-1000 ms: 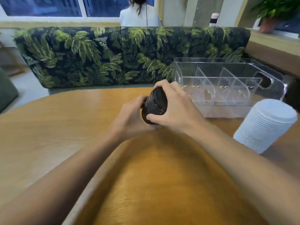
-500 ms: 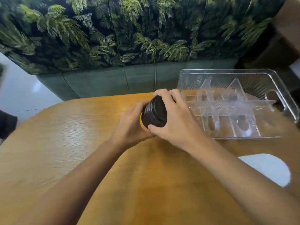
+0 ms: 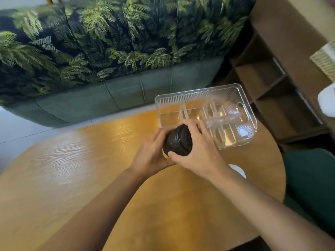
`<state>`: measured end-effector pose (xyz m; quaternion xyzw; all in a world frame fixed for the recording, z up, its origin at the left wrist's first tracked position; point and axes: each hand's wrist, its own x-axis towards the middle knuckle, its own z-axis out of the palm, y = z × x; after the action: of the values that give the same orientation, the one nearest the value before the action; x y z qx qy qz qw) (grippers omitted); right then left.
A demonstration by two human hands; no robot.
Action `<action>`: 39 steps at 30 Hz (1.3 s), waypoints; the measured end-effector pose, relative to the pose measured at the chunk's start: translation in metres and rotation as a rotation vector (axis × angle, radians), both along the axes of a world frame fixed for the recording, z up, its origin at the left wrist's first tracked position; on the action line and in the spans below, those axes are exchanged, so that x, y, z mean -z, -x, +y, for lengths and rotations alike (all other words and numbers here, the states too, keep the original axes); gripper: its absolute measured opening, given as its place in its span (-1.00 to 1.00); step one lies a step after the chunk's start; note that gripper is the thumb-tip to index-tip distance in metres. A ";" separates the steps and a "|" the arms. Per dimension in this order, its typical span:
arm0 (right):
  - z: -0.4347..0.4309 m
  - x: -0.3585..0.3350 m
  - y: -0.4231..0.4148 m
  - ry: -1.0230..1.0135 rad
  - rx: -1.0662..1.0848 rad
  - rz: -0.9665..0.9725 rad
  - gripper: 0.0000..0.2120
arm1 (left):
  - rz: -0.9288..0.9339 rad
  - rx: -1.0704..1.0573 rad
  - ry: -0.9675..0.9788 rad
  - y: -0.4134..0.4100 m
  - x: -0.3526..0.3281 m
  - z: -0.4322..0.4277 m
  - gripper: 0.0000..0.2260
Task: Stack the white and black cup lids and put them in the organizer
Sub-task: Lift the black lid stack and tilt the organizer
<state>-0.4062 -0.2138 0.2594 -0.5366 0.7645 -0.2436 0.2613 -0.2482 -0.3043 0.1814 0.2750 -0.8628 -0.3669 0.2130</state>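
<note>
A stack of black cup lids (image 3: 178, 141) lies on its side between both hands, held above the wooden table (image 3: 90, 160). My left hand (image 3: 152, 156) cups its near left end. My right hand (image 3: 197, 151) grips it from the right, fingers over the top and thumb underneath. The clear plastic organizer (image 3: 199, 96) with dividers stands just beyond the hands, its near left corner hidden behind them. Only a sliver of the white lid stack (image 3: 239, 170) shows behind my right wrist.
A leaf-patterned sofa (image 3: 108, 51) with a green seat runs behind the table. A brown shelf unit (image 3: 272, 78) stands at the right, a wicker basket (image 3: 324, 58) on it. A dark green chair (image 3: 311, 187) sits at the table's right edge.
The view has tilted down and to the right. Both hands have carried the black lid stack toward the organizer's near left corner. The white stack has slipped behind my right arm.
</note>
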 end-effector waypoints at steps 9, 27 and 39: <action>-0.008 0.033 0.037 -0.102 0.079 0.001 -0.33 | -0.292 -0.029 0.325 0.044 0.037 -0.014 -0.30; -0.045 0.076 0.019 -0.265 -0.112 0.206 -0.27 | -0.590 0.126 0.370 0.014 0.037 -0.055 0.07; -0.058 0.109 0.011 -0.463 -0.170 0.228 -0.15 | -0.692 0.243 0.366 0.000 0.034 -0.065 0.17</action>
<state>-0.4167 -0.2715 0.1502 -0.5486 0.7767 0.0226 0.3088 -0.2485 -0.3693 0.1479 0.2359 -0.9608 -0.1153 -0.0894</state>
